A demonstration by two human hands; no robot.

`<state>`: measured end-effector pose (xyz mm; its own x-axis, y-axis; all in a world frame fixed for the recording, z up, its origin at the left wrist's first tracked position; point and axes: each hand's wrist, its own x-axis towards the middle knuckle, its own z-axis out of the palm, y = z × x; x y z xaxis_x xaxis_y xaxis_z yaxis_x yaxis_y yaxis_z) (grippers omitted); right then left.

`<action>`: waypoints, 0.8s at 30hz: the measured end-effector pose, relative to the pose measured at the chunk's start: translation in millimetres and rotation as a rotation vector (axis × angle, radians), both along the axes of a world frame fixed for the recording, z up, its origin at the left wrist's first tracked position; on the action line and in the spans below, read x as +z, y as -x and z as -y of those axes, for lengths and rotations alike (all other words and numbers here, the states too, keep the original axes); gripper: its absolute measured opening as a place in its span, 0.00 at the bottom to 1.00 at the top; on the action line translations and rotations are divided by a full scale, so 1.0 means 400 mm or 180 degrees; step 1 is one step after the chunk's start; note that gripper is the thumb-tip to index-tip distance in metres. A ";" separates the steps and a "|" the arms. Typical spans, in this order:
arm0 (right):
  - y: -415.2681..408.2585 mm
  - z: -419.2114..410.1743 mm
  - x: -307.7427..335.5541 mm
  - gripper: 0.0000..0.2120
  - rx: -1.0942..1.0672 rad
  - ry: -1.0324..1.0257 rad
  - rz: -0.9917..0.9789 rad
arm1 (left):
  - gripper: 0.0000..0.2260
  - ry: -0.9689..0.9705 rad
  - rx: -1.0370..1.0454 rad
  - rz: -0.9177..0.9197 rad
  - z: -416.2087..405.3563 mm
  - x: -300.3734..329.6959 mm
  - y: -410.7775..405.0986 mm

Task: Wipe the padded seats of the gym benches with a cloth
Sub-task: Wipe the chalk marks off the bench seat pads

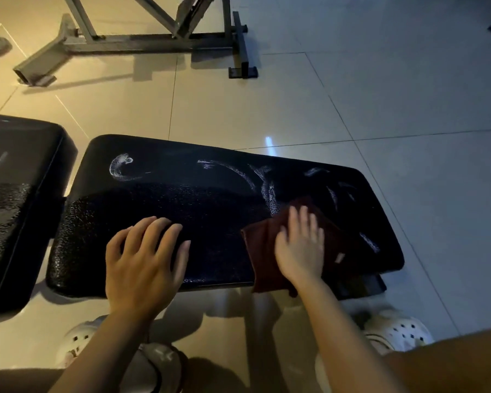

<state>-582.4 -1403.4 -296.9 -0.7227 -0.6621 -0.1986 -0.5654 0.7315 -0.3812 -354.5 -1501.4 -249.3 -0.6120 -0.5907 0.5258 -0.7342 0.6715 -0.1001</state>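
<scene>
we look down on a pale tiled floor with a grey steel frame at the far side, and nearer us a second black pad just beside the left end of the black padded seat, which carries whitish smears on its far half. on the seat's right part lies a dark red-brown cloth, one edge draping over the near side, and our right hand presses flat on it with fingers straight and slightly spread. our left hand rests on the bare seat near its front edge, fingers loosely bent and holding nothing, and below are our white perforated clogs.
</scene>
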 end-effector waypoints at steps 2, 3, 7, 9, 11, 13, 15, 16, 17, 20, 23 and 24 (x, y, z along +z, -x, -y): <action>-0.089 0.032 0.038 0.26 0.0706 0.0351 0.0138 | 0.16 0.0001 -0.0023 0.0014 0.001 0.001 0.000; -0.141 0.048 0.056 0.27 0.1077 0.0530 0.0213 | 0.16 -0.0017 -0.0027 0.0017 0.000 0.001 -0.001; -0.222 0.070 0.080 0.32 0.1392 0.0763 0.0328 | 0.18 -0.0191 -0.0066 -0.0053 -0.001 0.009 -0.002; -0.180 0.058 0.060 0.33 0.1062 0.0608 0.0262 | 0.17 -0.0244 -0.0029 -0.0204 0.001 0.015 0.003; -0.116 0.036 0.035 0.32 0.0659 0.0358 0.0120 | 0.16 -0.0277 -0.0025 -0.0261 -0.001 0.014 0.009; -0.038 0.003 0.005 0.31 0.0290 0.0056 0.0041 | 0.17 -0.0267 -0.0118 -0.0140 -0.007 0.002 0.011; 0.044 -0.039 -0.022 0.31 -0.0041 -0.0195 0.0009 | 0.17 -0.0116 -0.0245 0.0042 -0.012 -0.009 0.010; 0.085 -0.057 -0.034 0.31 -0.0179 -0.0295 0.0031 | 0.17 -0.0032 -0.0270 0.0070 -0.013 -0.013 0.011; 0.121 -0.071 -0.045 0.31 -0.0299 -0.0367 0.0093 | 0.16 0.0036 -0.0260 0.0063 -0.012 -0.016 0.012; 0.178 -0.085 -0.064 0.31 -0.0532 -0.0453 0.0200 | 0.16 0.0135 -0.0224 0.0053 -0.011 -0.020 0.015; 0.152 -0.065 -0.057 0.29 -0.0405 -0.0376 0.0045 | 0.16 0.0187 -0.0225 0.0053 -0.011 -0.025 0.015; 0.128 -0.052 -0.049 0.28 -0.0214 -0.0253 -0.0002 | 0.16 0.0200 -0.0219 0.0048 -0.010 -0.026 0.016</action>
